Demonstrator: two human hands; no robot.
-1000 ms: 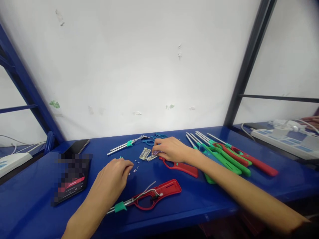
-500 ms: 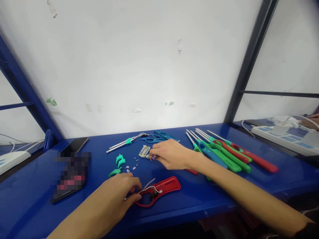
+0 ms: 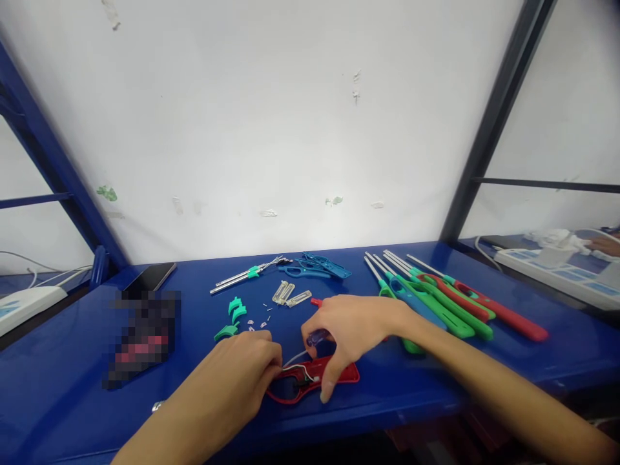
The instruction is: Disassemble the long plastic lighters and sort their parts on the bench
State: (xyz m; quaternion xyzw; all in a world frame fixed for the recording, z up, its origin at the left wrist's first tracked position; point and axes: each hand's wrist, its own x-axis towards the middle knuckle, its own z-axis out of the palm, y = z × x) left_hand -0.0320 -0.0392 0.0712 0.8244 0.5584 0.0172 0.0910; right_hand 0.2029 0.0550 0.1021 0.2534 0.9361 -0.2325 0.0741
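Left hand: bare, slim fingers (image 3: pixel 242 371)
Right hand: bare, slender, the thumb long (image 3: pixel 356 326)
Forearms: slim, smooth (both bare to the picture's edge) (image 3: pixel 479 374)

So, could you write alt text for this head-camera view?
Two hands work at a blue table: the left hand pinches the end of an open red handle with wires inside; the right hand is over it, a purple piece in its fingers. Green parts and clear parts lie beyond, long-nosed lighters right, a phone left.
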